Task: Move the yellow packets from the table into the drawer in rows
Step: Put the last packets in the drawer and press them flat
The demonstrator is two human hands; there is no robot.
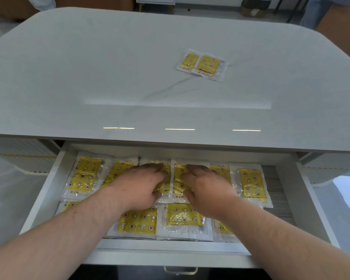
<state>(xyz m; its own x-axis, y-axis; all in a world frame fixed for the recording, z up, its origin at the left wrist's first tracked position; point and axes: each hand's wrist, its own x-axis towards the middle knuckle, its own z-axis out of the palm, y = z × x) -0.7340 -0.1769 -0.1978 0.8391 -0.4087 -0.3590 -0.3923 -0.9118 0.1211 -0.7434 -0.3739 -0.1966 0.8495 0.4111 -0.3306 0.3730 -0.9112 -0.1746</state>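
Head view: the left hand [138, 183] and right hand [207, 188] lie side by side, fingers spread almost flat, each pressing one of the yellow packets [178, 179] in the back row of the drawer [49, 190]. Two more packets [202, 64] overlap on the table [109, 67]. The small print on the packets is too small to read

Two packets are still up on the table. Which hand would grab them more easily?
Probably the right hand. Both hands are down in the drawer, but the two packets on the table lie right of centre, straight beyond it; the left hand would have to cross over.
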